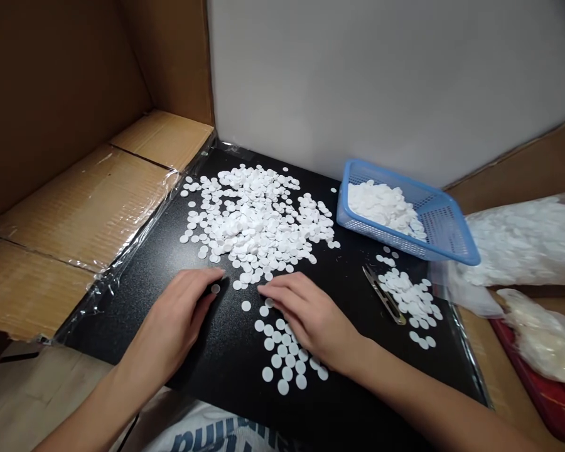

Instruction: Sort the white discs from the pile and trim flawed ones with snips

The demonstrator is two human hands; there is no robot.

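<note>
Many small, round white discs lie in a large heap (254, 232) on the black tabletop. My left hand (172, 314) is at the heap's near left side, fingers curled, with one white disc (215, 289) showing between thumb and forefinger. Over a loose spread of discs (282, 355) near the table's front, my right hand (313, 317) hangs palm down. Its fingers are stretched toward the near edge of the heap, and the thumb is beside another disc (269, 302). The right palm and the discs beneath it are partly hidden.
A blue basket (430, 238) holding more discs stands at the back right against a grey panel. Thread snips (383, 295) lie next to a smaller disc pile (409, 298). Plastic bags (532, 242) are at the right; cardboard (89, 201) borders the left.
</note>
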